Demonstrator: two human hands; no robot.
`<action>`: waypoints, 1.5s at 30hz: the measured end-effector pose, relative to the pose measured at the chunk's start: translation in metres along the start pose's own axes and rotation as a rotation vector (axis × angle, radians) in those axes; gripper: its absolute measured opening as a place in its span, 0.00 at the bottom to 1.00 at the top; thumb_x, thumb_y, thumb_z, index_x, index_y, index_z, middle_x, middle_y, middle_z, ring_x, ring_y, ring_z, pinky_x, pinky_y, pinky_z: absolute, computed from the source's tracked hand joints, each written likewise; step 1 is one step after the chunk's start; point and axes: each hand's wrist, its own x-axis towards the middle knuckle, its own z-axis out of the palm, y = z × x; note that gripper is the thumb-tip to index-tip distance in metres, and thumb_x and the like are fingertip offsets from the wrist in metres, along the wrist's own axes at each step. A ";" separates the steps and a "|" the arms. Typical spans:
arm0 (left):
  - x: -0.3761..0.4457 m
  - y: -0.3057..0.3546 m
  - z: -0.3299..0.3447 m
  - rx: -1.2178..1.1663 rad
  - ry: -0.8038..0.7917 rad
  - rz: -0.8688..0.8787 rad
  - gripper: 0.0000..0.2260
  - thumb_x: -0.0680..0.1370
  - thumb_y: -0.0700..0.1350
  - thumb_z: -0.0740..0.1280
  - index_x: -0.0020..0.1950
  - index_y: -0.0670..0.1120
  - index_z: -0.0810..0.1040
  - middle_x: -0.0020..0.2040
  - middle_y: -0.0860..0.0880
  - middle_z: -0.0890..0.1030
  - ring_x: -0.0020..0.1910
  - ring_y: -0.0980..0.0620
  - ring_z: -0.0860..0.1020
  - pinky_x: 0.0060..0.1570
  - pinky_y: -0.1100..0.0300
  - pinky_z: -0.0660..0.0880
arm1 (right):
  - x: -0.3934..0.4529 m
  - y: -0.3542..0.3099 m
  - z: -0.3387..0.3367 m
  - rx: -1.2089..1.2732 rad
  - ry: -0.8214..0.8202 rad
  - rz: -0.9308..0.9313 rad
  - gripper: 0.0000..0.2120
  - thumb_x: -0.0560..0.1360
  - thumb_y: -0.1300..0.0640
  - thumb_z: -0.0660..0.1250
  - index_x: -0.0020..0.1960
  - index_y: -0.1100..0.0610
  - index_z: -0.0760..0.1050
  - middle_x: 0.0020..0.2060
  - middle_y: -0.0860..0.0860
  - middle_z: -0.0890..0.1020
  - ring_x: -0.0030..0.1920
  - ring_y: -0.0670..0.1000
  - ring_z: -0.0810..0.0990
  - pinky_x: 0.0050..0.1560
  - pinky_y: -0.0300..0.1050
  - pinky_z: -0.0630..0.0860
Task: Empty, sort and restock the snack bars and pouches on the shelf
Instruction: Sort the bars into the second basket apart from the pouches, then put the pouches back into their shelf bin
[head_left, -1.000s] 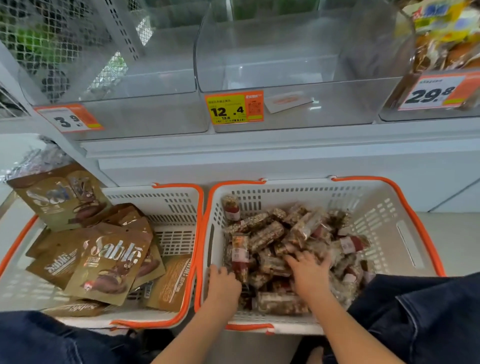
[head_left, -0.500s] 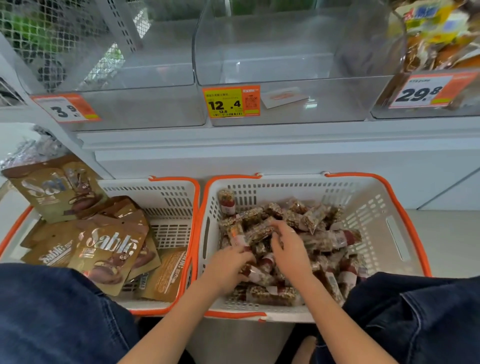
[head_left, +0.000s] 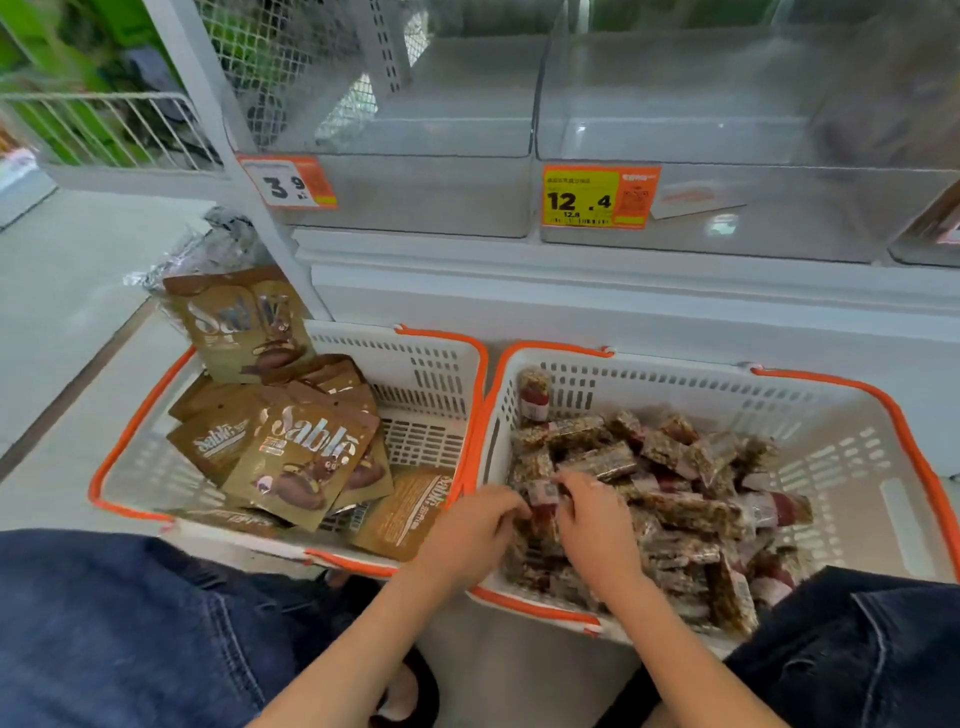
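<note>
Glossy foil pouches (head_left: 306, 462), perforated plastic baskets (head_left: 436, 379), denim knees (head_left: 119, 623)

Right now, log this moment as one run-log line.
phase: gathering bars | left hand: gripping clear-wrapped granola bars | right hand: gripping same bars | white orange-rimmed basket: bars | clear shelf bin: unstocked

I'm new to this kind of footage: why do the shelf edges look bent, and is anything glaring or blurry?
Head view: the wide-angle lens bows the shelf edge and basket rims; light glares off the clear bins; the far upper left is soft, while both hands, left and right, and the snack bars stay fairly sharp.
</note>
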 end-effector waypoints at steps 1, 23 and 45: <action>-0.003 -0.002 -0.013 -0.031 0.083 -0.027 0.10 0.79 0.39 0.61 0.55 0.48 0.79 0.54 0.53 0.78 0.53 0.56 0.75 0.54 0.62 0.72 | 0.007 -0.016 -0.002 0.067 0.064 -0.043 0.15 0.76 0.60 0.62 0.62 0.53 0.74 0.54 0.51 0.81 0.55 0.53 0.78 0.57 0.52 0.74; 0.018 -0.287 -0.141 -0.108 0.458 -0.979 0.13 0.78 0.46 0.63 0.58 0.39 0.73 0.56 0.39 0.77 0.55 0.37 0.75 0.55 0.45 0.73 | 0.173 -0.178 0.144 0.402 -0.508 0.236 0.33 0.76 0.54 0.68 0.75 0.57 0.56 0.69 0.57 0.69 0.67 0.56 0.71 0.65 0.52 0.71; 0.027 -0.231 -0.165 -0.723 0.671 -0.755 0.08 0.78 0.41 0.66 0.45 0.38 0.82 0.42 0.44 0.82 0.40 0.49 0.78 0.43 0.58 0.74 | 0.160 -0.183 0.099 0.696 -0.088 0.257 0.12 0.78 0.47 0.63 0.46 0.55 0.77 0.41 0.50 0.82 0.44 0.50 0.80 0.48 0.48 0.76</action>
